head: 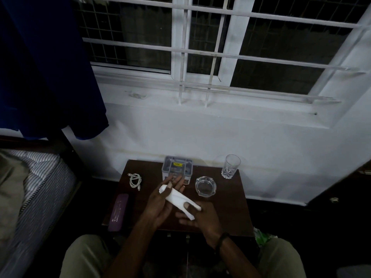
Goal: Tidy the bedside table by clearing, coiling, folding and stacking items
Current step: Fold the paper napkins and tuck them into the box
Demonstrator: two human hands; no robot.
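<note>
A white folded tissue (pixel 177 198) is held between both hands above the dark wooden bedside table (pixel 228 213). My left hand (pixel 160 203) pinches its far end with thumb over fingers, the other fingers stretched out. My right hand (pixel 200 216) pinches its near end, thumb on top. On the table lie a coiled white cable (pixel 135 180) at the back left, a purple case (pixel 118 211) along the left edge, a small white box (pixel 177 168) at the back, a glass ashtray (pixel 205 186) and a drinking glass (pixel 230 166).
A bed with a striped mattress (pixel 40 189) stands to the left of the table. A blue curtain (pixel 46 67) hangs above it. The white wall and barred window (pixel 200 47) are behind. My knees sit below the table's front edge.
</note>
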